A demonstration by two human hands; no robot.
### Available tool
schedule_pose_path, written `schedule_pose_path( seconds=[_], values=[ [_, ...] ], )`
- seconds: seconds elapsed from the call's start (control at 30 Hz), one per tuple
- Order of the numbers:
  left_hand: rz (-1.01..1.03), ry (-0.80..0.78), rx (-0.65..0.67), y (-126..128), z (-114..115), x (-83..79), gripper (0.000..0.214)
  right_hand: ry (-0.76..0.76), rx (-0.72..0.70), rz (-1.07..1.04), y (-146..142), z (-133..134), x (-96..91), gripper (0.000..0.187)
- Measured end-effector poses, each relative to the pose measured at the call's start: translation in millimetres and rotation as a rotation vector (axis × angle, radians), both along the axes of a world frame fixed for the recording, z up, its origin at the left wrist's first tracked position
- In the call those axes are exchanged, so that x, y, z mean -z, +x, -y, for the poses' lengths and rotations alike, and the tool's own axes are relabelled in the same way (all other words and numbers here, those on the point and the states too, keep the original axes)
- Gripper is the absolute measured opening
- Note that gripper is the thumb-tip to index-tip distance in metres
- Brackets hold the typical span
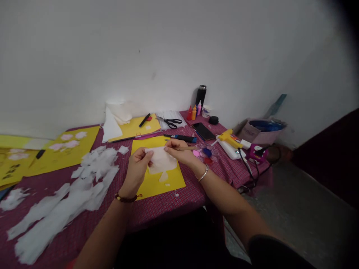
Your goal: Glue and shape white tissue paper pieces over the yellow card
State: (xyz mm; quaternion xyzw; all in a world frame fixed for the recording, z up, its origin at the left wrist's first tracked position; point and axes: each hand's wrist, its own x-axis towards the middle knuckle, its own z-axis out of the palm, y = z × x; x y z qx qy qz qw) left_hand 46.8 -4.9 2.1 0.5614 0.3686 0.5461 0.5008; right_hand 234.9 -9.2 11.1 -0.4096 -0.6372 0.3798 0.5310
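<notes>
Both hands meet over the middle of the counter (174, 203). The left hand (138, 167) pinches the near-left edge of a white tissue piece (161, 160), thumb on top, so the thin sheet stays taut and lifted. The right hand (178, 150) is closed around a slim brush-like stick (187, 148) while its fingertips touch the tissue's far edge; the stick lies flat and points away to the right, apparently so the fingers stay free to steady the paper.

Largest of the things around them, the counter wears a red checked cloth. To the left of the left hand spreads a heap of torn white tissue scraps (70, 194), within easy reach. Directly under both hands lies a yellow card sheet (159, 183), which serves as a backing beneath the tissue. Beyond the right hand sits a yellow glue gun (228, 138) on a white tray, its cord trailing off the counter edge. Farther off, past the hands, lie a black phone (203, 131) and scissors (170, 121). Small paint bottles (193, 112) stand near the wall.
</notes>
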Motion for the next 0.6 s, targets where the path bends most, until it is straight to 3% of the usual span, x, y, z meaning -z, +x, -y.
schedule_pose_path(
  seconds=[0.37, 0.47, 0.6],
  values=[
    [-0.003, -0.017, -0.072, 1, -3, 0.2, 0.020, 0.047, 0.099, -0.090, 10, -13, 4.4, 0.015],
    [0.032, -0.039, -0.095, 2, -3, -1.2, 0.021, 0.139, 0.152, 0.081, 20, -20, 9.8, 0.012],
    [0.027, -0.052, -0.112, 0, -7, -0.2, 0.022, 0.192, 0.184, 0.549, 40, -32, 21.9, 0.025]
  ],
)
